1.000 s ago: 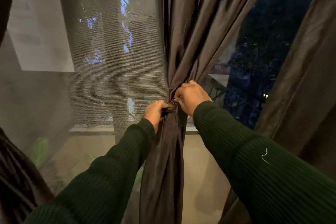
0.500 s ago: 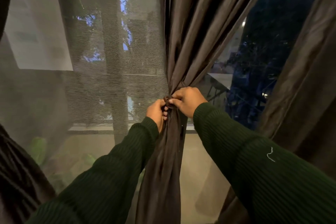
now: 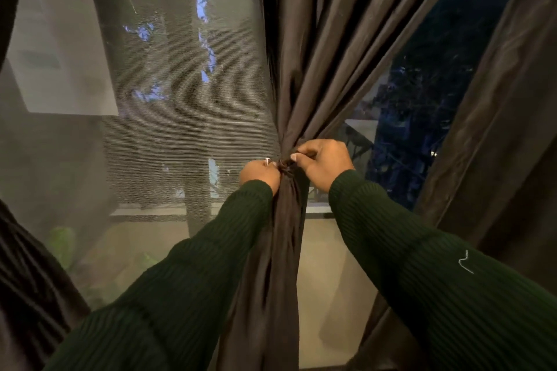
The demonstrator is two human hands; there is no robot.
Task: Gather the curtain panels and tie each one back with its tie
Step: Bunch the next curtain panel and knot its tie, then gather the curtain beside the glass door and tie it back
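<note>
Curtain panel (image 3: pixel 294 93) hangs vertical, tie (image 3: pixel 284 166) at its waist pinched between left hand (image 3: pixel 260 175) and right hand (image 3: pixel 325 161), both equally close.

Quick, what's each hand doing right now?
Left hand: closed, pinching the tie round the gathered curtain panel.
Right hand: closed, pinching the same tie.

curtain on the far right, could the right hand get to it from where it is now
Probably yes, but not while busy. The right hand and left hand both pinch the tie on the gathered panel. Nothing stands between it and the far right curtain.
</note>
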